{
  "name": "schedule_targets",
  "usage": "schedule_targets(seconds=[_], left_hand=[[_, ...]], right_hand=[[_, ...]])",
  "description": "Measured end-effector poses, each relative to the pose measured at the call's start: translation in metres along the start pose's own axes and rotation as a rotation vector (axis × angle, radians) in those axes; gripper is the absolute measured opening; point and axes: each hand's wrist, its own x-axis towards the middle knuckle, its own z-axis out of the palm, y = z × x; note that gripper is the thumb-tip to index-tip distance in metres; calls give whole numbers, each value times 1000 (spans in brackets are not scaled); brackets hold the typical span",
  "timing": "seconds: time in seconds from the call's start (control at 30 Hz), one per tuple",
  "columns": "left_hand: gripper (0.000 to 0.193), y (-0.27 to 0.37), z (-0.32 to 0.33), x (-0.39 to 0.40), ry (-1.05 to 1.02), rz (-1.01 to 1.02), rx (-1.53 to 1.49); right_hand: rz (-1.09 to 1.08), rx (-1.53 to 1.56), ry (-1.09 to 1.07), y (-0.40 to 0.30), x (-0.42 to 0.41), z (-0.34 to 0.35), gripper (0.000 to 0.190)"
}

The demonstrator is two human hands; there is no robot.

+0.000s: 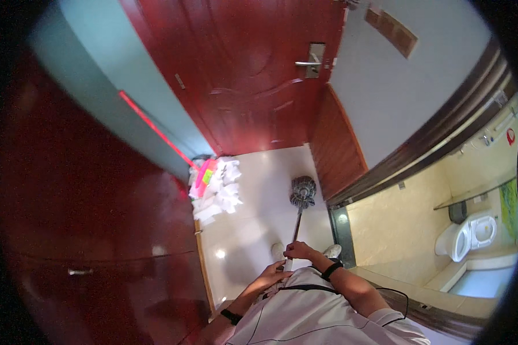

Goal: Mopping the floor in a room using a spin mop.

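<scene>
Both of my hands grip the handle of a mop, one hand above the other. My left hand is on the upper end of the handle, close to my waist. Farther down the shaft, my right hand is closed around it. The grey mop head lies on the pale tiled floor ahead of my shoes, near the wooden baseboard panel on the right. Parts of the fingers on both hands are hidden.
A pink broom leans against the wall at the left, over a pile of white paper. Ahead stands a red door with a metal handle. A glossy dark red cabinet borders the left. Through the right doorway a toilet shows.
</scene>
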Motion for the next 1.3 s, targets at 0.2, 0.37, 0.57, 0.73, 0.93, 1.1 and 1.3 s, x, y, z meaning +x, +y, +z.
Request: schedule_targets(seconds=[0.2, 0.37, 0.57, 0.73, 0.93, 1.1, 1.3], left_hand=[[60, -23, -16, -39, 155, 28, -106], [60, -31, -14, -61, 253, 51, -223], [65, -33, -14, -70, 278, 34, -175], [69, -36, -11, -53, 183, 22, -170], [75, -22, 0, -20, -2, -40, -85], [77, -15, 10, 6, -134, -99, -9], [74, -25, 13, 23, -200, -112, 31]], right_hand=[[-57, 6, -183, -39, 28, 27, 42], [-185, -108, -246, -59, 44, 45, 35], [-508, -186, -189, -69, 38, 54, 27], [-223, -107, -274, -53, 35, 54, 18], [-298, -32, 35, -17, 4, 44, 30], [-103, 164, 136, 8, -17, 37, 30], [41, 593, 197, 41, -30, 44, 19]])
